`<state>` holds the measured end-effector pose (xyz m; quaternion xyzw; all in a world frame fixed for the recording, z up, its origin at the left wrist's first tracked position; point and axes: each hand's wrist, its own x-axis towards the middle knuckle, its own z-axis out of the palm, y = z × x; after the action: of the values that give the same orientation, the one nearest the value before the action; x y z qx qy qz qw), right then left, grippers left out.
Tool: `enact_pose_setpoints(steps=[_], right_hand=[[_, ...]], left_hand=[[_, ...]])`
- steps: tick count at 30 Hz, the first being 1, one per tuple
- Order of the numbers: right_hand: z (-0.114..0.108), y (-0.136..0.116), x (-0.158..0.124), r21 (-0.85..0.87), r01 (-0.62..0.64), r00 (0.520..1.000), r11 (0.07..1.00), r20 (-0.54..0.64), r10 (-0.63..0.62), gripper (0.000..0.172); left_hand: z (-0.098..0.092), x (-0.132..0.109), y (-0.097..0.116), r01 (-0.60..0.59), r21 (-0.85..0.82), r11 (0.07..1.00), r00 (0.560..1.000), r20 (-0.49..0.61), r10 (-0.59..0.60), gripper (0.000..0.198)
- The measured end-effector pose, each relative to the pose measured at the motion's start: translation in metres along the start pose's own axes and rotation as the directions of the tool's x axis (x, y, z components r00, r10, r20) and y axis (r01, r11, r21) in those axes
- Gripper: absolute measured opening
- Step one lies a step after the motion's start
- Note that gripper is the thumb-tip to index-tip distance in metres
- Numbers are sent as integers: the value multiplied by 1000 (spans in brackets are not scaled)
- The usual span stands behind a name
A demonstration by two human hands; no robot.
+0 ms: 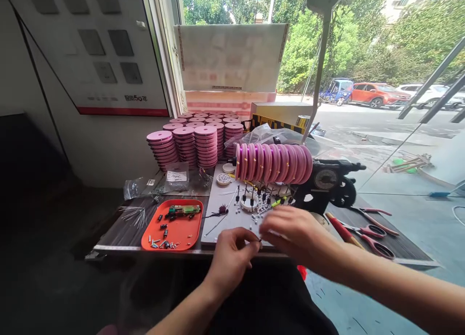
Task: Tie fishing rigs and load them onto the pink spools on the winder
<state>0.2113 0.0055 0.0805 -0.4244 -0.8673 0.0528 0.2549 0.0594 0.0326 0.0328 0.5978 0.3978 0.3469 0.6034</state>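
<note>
My left hand [234, 252] is at the front edge of the table, with thumb and forefinger pinched on something tiny and dark that I cannot make out. Just to its right, my right hand [292, 228] is slightly blurred, its fingers curled and close to the left fingertips; what they hold is hidden. Behind both hands lies a pale board [214, 214] with scattered white beads [263, 199] and a small white dish [249, 202]. Above the board is a row of pink discs [274, 163] on a black machine [327, 177], with several short black pieces [252, 202] hanging below.
On the left are an orange tray [174, 223] of small parts and thin white strips [134, 215]. Pink disc stacks [205, 144] stand behind, near plastic bags [177, 178]. Scissors [374, 233], pliers [379, 219] and a red-handled tool [341, 227] lie on the right.
</note>
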Motion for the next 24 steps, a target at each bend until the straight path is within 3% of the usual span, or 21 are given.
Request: enact_pose_setpoints(steps=[1, 3, 6, 9, 11, 12, 13, 14, 15, 17, 19, 21, 22, 23, 24], right_hand=[[0, -3, -11, -193, 150, 988, 970, 1, -153, 17], [8, -7, -26, -441, 355, 928, 824, 63, -366, 22], [24, -9, -33, -554, 428, 886, 714, 100, -453, 22], [28, -13, -32, -428, 413, 909, 804, 145, -391, 17], [22, -17, -26, -205, 325, 941, 923, 163, -295, 15], [18, -18, -21, -65, 240, 961, 968, 154, -228, 15], [13, -18, -14, 79, 133, 980, 988, 138, -143, 15], [10, -16, -5, 223, 16, 992, 975, 121, -44, 16], [7, -12, 5, 365, -100, 992, 926, 110, 64, 15], [6, -1, 29, 608, -294, 955, 737, 155, 253, 11], [10, 11, 50, 717, -408, 909, 564, 261, 326, 9], [14, 17, 60, 728, -472, 881, 497, 359, 309, 9], [15, 16, 60, 720, -484, 875, 498, 388, 291, 10], [14, 15, 56, 702, -474, 880, 531, 384, 279, 9], [11, 11, 49, 662, -443, 896, 605, 342, 282, 9]], left_hand=[[1, 2, 2, 185, -193, 964, 982, 62, -176, 4], [2, 5, 2, 397, -374, 838, 917, 194, -349, 6], [3, 5, -2, 455, -389, 801, 889, 253, -382, 11], [5, 3, -5, 444, -393, 805, 894, 245, -374, 10], [5, 1, -6, 338, -334, 880, 940, 174, -295, 8], [5, 0, -7, 215, -238, 947, 975, 109, -193, 7], [4, -1, -9, 42, -89, 995, 999, 37, -39, 6], [4, -1, -12, -154, 110, 982, 987, -21, 158, 8], [3, -2, -15, -334, 327, 884, 929, -46, 368, 11], [2, -3, -22, -509, 654, 560, 737, -5, 676, 16], [2, -4, -27, -529, 798, 291, 571, 81, 817, 17], [1, -5, -27, -556, 814, 168, 503, 169, 847, 16], [1, -6, -25, -587, 789, 184, 515, 188, 836, 16], [1, -6, -21, -612, 743, 270, 568, 176, 804, 15], [1, -6, -17, -607, 664, 437, 667, 128, 734, 14]])
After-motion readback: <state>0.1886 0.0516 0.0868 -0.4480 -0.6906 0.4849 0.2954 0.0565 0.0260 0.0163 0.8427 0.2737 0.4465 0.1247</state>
